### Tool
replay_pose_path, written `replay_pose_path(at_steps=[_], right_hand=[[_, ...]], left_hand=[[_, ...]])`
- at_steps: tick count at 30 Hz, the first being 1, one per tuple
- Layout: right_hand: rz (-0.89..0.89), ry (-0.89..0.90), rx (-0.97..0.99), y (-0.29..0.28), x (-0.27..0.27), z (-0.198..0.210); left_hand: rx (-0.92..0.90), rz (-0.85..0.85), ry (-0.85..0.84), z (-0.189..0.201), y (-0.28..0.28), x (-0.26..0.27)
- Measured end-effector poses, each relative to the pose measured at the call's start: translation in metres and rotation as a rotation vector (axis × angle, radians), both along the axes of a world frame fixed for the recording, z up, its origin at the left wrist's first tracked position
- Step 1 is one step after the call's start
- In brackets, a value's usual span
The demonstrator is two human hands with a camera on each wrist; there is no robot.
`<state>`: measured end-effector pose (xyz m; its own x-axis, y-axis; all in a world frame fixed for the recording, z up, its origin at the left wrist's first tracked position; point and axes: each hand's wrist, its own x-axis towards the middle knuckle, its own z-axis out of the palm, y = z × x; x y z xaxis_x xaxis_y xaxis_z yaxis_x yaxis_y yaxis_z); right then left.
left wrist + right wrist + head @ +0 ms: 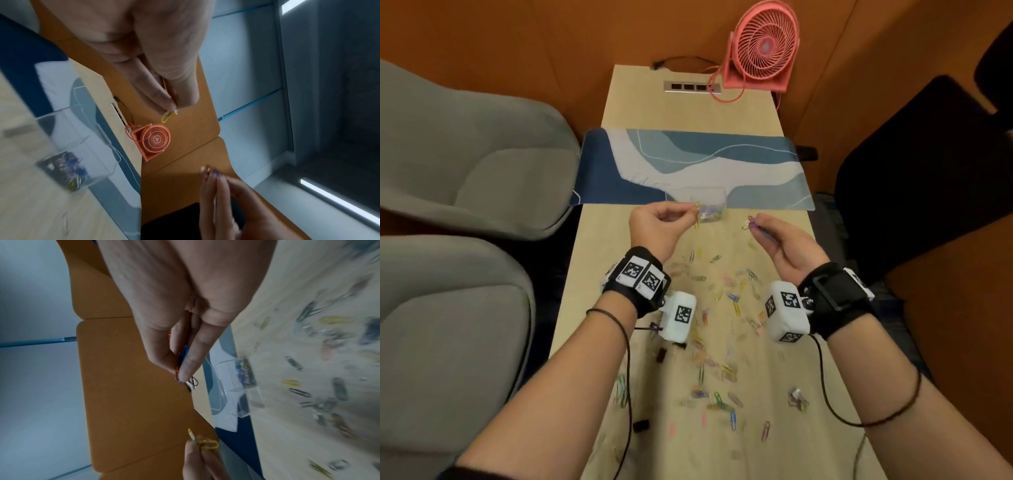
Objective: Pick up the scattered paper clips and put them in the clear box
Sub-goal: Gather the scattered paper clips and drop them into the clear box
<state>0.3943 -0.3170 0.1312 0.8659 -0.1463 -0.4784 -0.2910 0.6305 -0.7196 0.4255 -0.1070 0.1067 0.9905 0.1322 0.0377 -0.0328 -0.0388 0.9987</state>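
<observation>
Both hands pinch coloured wire paper clips beside the small clear plastic box (710,205) at frame centre: left hand (654,224), right hand (782,240). Some clips lie inside; dozens of scattered paper clips (722,325) remain on the pale wooden counter (774,445).

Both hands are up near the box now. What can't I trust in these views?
- Clips in right hand: count hidden by fingers in the right wrist view.
- Box: smeared in the left wrist view, contents uncountable.
- Loose clips: blurred in the head view; wrist cameras cover some.
- Left hand: clip partly behind fingertips.
</observation>
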Motion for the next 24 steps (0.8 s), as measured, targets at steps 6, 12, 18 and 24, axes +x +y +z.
replay_pose_path(at_steps=[6, 12, 18, 24], right_hand=[[-0.031, -0.005, -0.038, 0.008, 0.093, -0.022], [-0.014, 0.011, -0.274, 0.006, 0.139, -0.076], [-0.024, 0.025, -0.411, 0.009, 0.154, -0.098], [0.105, -0.095, -1.037, 0.014, 0.165, -0.109]], left_hand=[[0.143, -0.025, 0.005, -0.045, -0.028, 0.088], [0.195, 0.010, 0.057, -0.092, -0.047, 0.122], [0.359, -0.022, -0.042, -0.107, -0.049, 0.129], [0.449, -0.036, -0.100, -0.096, -0.047, 0.130]])
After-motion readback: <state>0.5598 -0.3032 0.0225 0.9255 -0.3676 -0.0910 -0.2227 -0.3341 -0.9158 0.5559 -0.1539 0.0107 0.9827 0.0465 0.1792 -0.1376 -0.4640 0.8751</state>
